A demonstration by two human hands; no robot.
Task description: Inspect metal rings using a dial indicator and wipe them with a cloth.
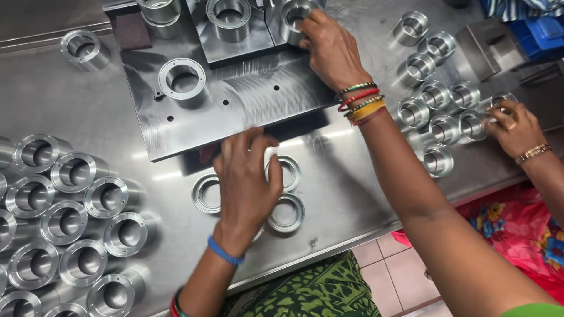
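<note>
Cluster of flanged metal bushings (64, 217) at 9 o'clock on the tabletop (346, 194). Left hand (245, 185) lies spread over flat metal rings (285, 212) at 6; fingers (235, 147) loose, grip on any ring hidden under the palm. Right hand (332, 50) at 12 pinches a bushing (294, 17) on the fixture plate (235, 97). Risk: cocked seating, or rings knocked off the near edge. Another person's hand (514, 126) at 3 handles more bushings; fixture top cut off.
</note>
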